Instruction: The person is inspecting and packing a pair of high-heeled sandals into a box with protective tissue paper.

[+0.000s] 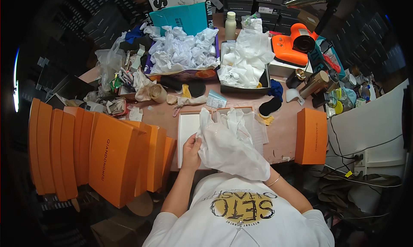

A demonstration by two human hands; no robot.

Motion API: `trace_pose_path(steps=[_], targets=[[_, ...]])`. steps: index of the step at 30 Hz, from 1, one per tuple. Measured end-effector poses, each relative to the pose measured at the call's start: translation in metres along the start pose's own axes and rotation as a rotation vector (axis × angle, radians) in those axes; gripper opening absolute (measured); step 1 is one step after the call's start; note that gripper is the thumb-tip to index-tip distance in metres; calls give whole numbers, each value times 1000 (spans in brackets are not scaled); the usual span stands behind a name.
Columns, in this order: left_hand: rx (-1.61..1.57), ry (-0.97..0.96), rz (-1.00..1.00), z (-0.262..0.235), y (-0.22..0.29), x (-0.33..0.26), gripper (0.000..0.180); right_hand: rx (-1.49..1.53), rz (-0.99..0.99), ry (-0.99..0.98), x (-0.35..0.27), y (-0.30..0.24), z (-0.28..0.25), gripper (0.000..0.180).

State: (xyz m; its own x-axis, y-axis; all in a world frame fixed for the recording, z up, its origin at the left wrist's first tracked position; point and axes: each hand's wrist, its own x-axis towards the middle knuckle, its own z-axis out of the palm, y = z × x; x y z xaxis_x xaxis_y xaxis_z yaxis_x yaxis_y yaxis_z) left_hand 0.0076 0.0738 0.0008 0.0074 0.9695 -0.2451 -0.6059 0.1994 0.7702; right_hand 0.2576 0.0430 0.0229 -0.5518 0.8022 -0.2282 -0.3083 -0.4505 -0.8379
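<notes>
A thin white sheet or soft bag (234, 150), crumpled and translucent, spreads in front of my chest. The thumb and fingers of my left hand (193, 149) are closed on its left edge. It covers most of my right hand (272, 174), leaving only the wrist with a bracelet plain to see; those fingers are hidden, perhaps inside it. Under and behind it lies an open shallow box (185, 137) with a white inside and orange edges. More white tissue paper (238, 123) sticks up from this box.
Orange boxes (112, 158) stand in a row at left; another orange box (310, 136) stands at right. Behind are cartons full of crumpled white paper (183, 49), black-and-yellow shoe pads (269, 106), a bottle (230, 25) and an orange device (289, 49). Cables (340, 146) hang at right.
</notes>
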Motion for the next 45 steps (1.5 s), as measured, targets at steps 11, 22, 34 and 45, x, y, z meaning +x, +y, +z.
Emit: trace_pose_path(steps=[11, 22, 34, 45], targets=[[-200, 89, 89, 19, 38, 64, 19, -661, -259, 301, -38, -41, -20, 61], [-226, 160, 130, 13, 82, 170, 31, -589, -312, 289, -99, -102, -3, 25], [1567, -67, 652, -27, 18, 65, 12, -1076, -379, 978, -115, -28, -131, 25], [1426, -169, 605, 32, -19, 4, 20, -1120, -172, 493, 39, 19, -45, 56]])
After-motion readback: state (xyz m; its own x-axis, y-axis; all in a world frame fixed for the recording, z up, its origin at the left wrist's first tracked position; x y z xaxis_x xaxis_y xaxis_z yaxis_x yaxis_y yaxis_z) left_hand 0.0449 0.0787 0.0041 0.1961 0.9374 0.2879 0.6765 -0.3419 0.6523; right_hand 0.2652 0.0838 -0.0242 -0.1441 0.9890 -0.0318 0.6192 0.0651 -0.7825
